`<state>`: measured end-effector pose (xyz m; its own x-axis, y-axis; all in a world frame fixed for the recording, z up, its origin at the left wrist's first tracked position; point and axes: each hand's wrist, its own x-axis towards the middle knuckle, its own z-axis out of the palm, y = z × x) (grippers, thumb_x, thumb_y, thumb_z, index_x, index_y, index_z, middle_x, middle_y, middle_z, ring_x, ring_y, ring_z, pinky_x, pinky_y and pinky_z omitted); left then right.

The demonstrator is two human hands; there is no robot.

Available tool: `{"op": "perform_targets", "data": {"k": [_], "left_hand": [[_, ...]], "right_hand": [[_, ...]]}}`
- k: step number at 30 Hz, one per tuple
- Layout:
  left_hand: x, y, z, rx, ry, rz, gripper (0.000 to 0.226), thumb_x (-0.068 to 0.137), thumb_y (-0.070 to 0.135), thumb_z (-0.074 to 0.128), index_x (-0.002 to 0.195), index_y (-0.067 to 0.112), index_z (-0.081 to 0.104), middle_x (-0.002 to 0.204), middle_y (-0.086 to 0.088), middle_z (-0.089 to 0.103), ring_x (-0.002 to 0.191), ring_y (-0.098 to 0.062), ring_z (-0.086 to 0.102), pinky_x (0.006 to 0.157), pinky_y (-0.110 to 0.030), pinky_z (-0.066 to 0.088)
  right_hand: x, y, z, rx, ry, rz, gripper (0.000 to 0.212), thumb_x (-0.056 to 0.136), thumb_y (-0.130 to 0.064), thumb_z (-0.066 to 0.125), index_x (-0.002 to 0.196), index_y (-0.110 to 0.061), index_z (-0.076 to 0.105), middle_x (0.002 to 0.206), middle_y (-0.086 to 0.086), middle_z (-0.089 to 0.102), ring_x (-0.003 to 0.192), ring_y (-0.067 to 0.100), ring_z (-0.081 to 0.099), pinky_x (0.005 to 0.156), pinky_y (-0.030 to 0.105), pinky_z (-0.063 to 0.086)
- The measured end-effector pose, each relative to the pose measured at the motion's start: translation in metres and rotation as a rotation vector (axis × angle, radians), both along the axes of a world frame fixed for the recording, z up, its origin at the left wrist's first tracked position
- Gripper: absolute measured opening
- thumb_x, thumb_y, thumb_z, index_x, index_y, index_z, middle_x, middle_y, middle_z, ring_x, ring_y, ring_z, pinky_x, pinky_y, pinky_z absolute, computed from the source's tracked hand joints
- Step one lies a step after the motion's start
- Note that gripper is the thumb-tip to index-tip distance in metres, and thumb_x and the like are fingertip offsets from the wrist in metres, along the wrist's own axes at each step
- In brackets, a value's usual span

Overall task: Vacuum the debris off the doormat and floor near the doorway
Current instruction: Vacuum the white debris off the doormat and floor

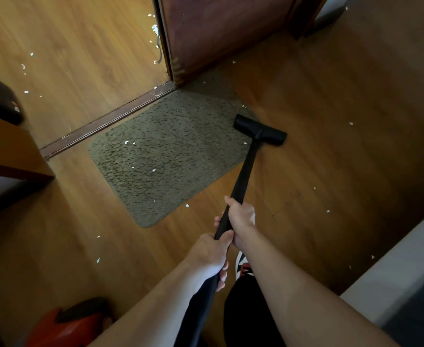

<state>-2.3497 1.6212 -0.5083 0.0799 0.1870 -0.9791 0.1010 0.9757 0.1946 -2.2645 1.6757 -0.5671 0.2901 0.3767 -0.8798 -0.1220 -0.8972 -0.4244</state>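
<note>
Warm wooden floor (318,108) fills the doorway area, with one brown doormat (165,156) as the landmark for everything else.

Both hands are wrapped shut around the single black vacuum wand (243,176). The right hand (239,216) grips higher along the tube, nearer the doormat, its fingers (218,220) curled round the far side; the left hand (209,259) closes on it lower down, closer to the body, thumb lying along the tube. Stacked like this, the forward hand seems to steer while the rear one pushes and pulls, which suits a long sweeping stroke.

From the hands the wand runs out to one flat black floor nozzle (259,130), which sits at the doormat's right-hand edge, partly over the pile and partly over bare floor. That placement looks chosen to catch scraps along the border.

White paper-like debris (153,170) is scattered about. On the doormat I count roughly five or six flecks, most toward its middle and left. Just off its near edge lies one more, and three or so lie on the floor nearer the person on that side. To the doormat's right, some six to eight small bits dot the floor. Beyond the dark threshold strip (105,121) along the doormat's far side, about a dozen pieces lie, several clustered against the one dark wooden door (221,31); exact totals are hard to fix because of blur.

Nearest the person, well short of the doormat, sits one red vacuum body (65,326), and one shoe (243,266) shows under the arms.
</note>
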Motion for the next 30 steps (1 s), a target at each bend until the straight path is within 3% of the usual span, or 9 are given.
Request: {"op": "perform_targets", "data": {"k": [5,13,16,19,21,26,30], "left_hand": [[-0.022,-0.036,0.010,-0.020,0.012,-0.013,0.037,0.100,0.050,0.048,0.105,0.014,0.055,0.059,-0.004,0.053,0.036,-0.014,0.046,0.039,-0.021,0.039],[-0.058,-0.071,0.023,-0.005,0.003,-0.025,0.035,0.102,0.045,0.047,0.102,0.011,0.053,0.049,-0.003,0.052,0.031,-0.015,0.043,0.036,-0.023,0.037],[-0.055,-0.062,0.023,0.006,-0.003,-0.041,0.037,0.101,0.048,0.047,0.102,0.012,0.054,0.051,-0.003,0.053,0.032,-0.014,0.045,0.036,-0.023,0.038],[-0.047,-0.050,0.021,-0.019,-0.007,-0.026,0.038,0.100,0.049,0.048,0.105,0.012,0.055,0.055,-0.004,0.053,0.033,-0.014,0.044,0.037,-0.021,0.038],[-0.042,-0.042,0.020,-0.031,-0.007,-0.017,0.039,0.100,0.050,0.048,0.107,0.013,0.055,0.058,-0.004,0.053,0.034,-0.013,0.045,0.037,-0.019,0.038],[-0.030,-0.019,0.013,-0.014,0.000,-0.028,0.041,0.099,0.051,0.048,0.107,0.011,0.056,0.060,-0.005,0.053,0.035,-0.014,0.045,0.039,-0.020,0.040],[-0.019,0.003,0.009,-0.003,-0.003,-0.011,0.039,0.100,0.050,0.049,0.102,0.011,0.055,0.060,-0.006,0.052,0.035,-0.014,0.045,0.038,-0.019,0.039]], "right_hand": [[-0.020,-0.035,0.008,-0.047,0.035,0.030,0.026,0.101,-0.027,0.062,0.105,-0.002,0.059,0.072,0.013,0.063,0.044,0.020,0.064,0.047,0.031,0.056],[-0.056,-0.077,0.020,-0.047,0.071,0.006,0.020,0.102,-0.028,0.062,0.102,-0.009,0.057,0.071,0.012,0.062,0.047,0.021,0.065,0.049,0.032,0.056],[-0.052,-0.067,0.020,-0.033,0.058,-0.007,0.028,0.102,-0.031,0.063,0.113,-0.006,0.058,0.071,0.012,0.064,0.046,0.020,0.065,0.047,0.030,0.054],[-0.046,-0.056,0.015,-0.028,0.046,-0.017,0.033,0.101,-0.030,0.063,0.117,-0.001,0.058,0.054,0.007,0.063,0.042,0.020,0.063,0.047,0.031,0.054],[-0.041,-0.048,0.013,-0.022,0.046,-0.018,0.031,0.101,-0.028,0.063,0.114,-0.001,0.059,0.048,0.005,0.061,0.041,0.021,0.062,0.048,0.032,0.053],[-0.029,-0.022,0.010,-0.020,0.026,-0.020,0.025,0.102,-0.028,0.062,0.100,-0.003,0.059,0.064,0.010,0.062,0.041,0.019,0.063,0.048,0.031,0.054],[-0.019,0.000,0.006,-0.012,0.026,-0.018,0.027,0.101,-0.028,0.063,0.099,-0.001,0.060,0.053,0.007,0.063,0.042,0.020,0.064,0.051,0.033,0.056]]}}
